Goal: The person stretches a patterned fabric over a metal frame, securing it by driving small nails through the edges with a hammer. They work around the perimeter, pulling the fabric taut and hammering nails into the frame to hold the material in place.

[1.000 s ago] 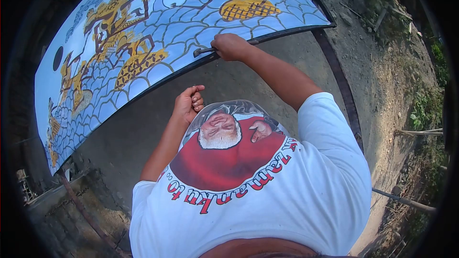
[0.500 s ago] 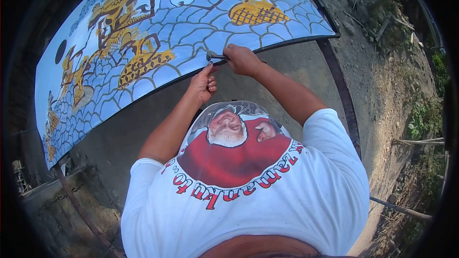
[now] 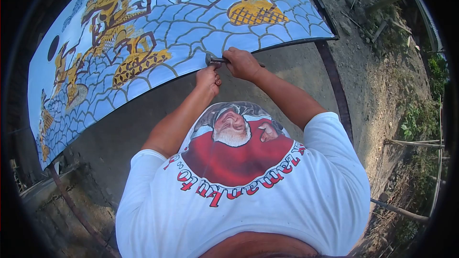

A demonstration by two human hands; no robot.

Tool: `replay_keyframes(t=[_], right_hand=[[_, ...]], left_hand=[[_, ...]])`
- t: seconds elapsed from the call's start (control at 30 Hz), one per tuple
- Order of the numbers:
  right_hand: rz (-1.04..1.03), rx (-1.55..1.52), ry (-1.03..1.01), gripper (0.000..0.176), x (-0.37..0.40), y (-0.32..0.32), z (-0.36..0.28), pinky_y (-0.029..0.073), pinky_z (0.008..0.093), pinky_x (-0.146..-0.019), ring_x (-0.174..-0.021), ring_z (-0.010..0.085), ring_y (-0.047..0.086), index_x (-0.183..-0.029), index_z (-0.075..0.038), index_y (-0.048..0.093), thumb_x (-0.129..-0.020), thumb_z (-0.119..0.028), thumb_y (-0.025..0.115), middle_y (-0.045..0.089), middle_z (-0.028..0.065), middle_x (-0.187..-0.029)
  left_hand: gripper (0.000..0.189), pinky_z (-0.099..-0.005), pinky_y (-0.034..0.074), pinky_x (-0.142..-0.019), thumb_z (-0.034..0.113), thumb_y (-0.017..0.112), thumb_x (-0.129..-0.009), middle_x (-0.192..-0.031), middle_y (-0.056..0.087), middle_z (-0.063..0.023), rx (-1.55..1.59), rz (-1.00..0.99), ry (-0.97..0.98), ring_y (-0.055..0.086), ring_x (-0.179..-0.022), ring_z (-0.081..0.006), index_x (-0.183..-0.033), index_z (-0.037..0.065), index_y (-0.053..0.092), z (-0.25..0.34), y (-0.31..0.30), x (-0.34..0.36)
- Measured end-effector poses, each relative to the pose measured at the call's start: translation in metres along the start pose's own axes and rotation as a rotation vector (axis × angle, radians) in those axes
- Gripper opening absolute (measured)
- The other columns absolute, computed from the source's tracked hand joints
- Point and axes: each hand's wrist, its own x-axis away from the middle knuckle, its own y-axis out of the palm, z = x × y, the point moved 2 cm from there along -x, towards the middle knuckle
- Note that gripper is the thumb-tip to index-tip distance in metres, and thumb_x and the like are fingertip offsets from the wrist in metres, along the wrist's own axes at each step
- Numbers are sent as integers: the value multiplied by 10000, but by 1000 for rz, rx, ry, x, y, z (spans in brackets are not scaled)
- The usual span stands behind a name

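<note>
A large cloth (image 3: pixel 191 24) painted with blue scales and yellow-brown figures is spread on a dark frame (image 3: pixel 282 44). My right hand (image 3: pixel 242 63) is wrapped round the handle of a hammer, near the frame's front edge. The metal head of the hammer (image 3: pixel 209 59) lies over the cloth's edge, just above my left hand. My left hand (image 3: pixel 208 77) is closed at that edge, fingers pinched together; whatever it holds is too small or hidden to make out.
A dark support bar (image 3: pixel 336 83) runs down from the frame on the right, another bar (image 3: pixel 76 210) at the lower left. Bare ground, sticks and green plants (image 3: pixel 412 122) lie to the right. A pole (image 3: pixel 399 210) is at the lower right.
My left hand has moved slightly up and right, closer to the hammer head, and its raised fingers have folded in. My right hand has barely moved.
</note>
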Motion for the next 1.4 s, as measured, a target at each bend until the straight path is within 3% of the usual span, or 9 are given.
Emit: replay_keyframes(t=[0.1,0.17,0.3,0.53,0.7,0.8,0.93,1.3,1.4], right_hand=[[41,-45,-4,171,-4,-6,2,522,483,-758,-876,397,645,-951,-57,654,-789,-110,663,650,173,-936],[-12,-257,146,152,-9,-12,6,533,436,-750,-837,388,666,-912,-55,714,-784,-133,689,695,176,-869],[-102,-657,420,137,-18,-9,19,537,339,-601,-649,203,708,-900,-15,723,-808,-112,695,726,131,-769],[-228,-583,305,104,-34,-12,8,518,255,-523,-674,98,691,-947,10,692,-853,-30,671,705,50,-774],[-168,-287,6,143,-48,-5,5,512,361,-713,-770,230,668,-919,1,695,-801,-77,718,667,125,-789],[-293,-242,31,184,-55,-11,1,492,399,-759,-825,295,643,-898,-12,706,-761,-130,742,653,166,-825],[-334,-274,19,201,-58,-10,-5,487,417,-733,-809,322,646,-876,-16,712,-735,-155,750,656,182,-833],[-340,-79,7,164,-68,6,-9,504,494,-754,-836,415,655,-815,-31,705,-743,-177,719,673,226,-825],[-261,-25,-17,129,-66,11,-12,500,490,-726,-809,401,653,-804,-26,672,-717,-102,729,675,201,-802]], left_hand=[[155,-267,230,-418,181,652,-925,-535,313,52,15,10,33,291,-428,-76,-892,32,631,1,4,7],[154,-269,229,-419,181,652,-924,-532,312,53,24,5,37,292,-427,-76,-894,31,632,-2,1,7],[163,-271,234,-418,183,653,-923,-529,320,57,15,-49,71,300,-422,-72,-900,22,632,-6,-3,2],[206,-262,243,-408,210,657,-932,-533,354,66,-57,-32,187,313,-414,-65,-905,7,632,-16,-13,-6],[209,-266,275,-375,226,706,-896,-530,437,43,-98,-25,243,353,-391,-73,-826,32,673,-20,-17,-12],[244,-267,281,-380,259,727,-895,-526,438,50,-143,-9,254,363,-393,-73,-798,38,690,-18,-17,-12],[262,-268,249,-404,285,700,-927,-509,383,62,-196,1,253,315,-396,-73,-849,38,656,-18,-14,-8],[353,-291,301,-395,341,718,-917,-515,460,31,-233,57,412,416,-405,-94,-669,117,604,-17,-14,-8],[273,-283,297,-412,323,728,-904,-551,455,54,-214,-11,273,399,-431,-80,-745,122,633,-15,-22,-6]])
